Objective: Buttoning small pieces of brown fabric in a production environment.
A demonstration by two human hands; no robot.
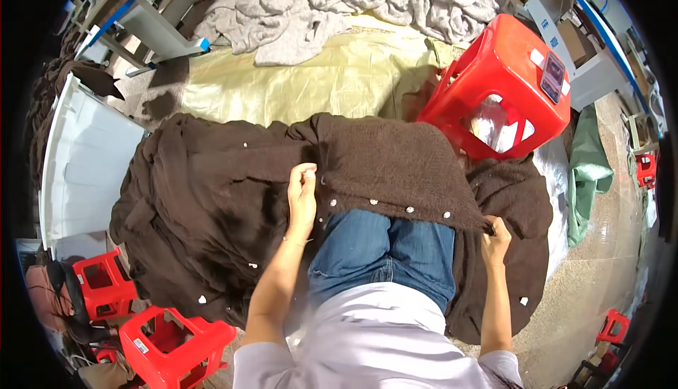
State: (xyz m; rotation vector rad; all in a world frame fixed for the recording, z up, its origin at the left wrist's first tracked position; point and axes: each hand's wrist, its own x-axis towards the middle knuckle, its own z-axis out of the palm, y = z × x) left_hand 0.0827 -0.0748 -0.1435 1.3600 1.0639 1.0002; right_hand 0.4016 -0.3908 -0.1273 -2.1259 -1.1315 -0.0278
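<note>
Your R hand (pixel 497 237) is closed on the brown knit (pixel 392 159) at its near R corner; your L hand (pixel 304 202) is curled at its L edge, can't tell if gripping. It's spread over your jeans (pixel 353 240), w/ pale dots (pixel 373 202) along the near edge. Brown cloth (pixel 198 198) heaped both sides; phone (pixel 553 77) on red stool (pixel 519 39), far R.

Left fingers (pixel 306 169) touch and right fingers (pixel 496 226) pinch a brown knit garment (pixel 395 166) above blue jeans (pixel 359 242).
</note>
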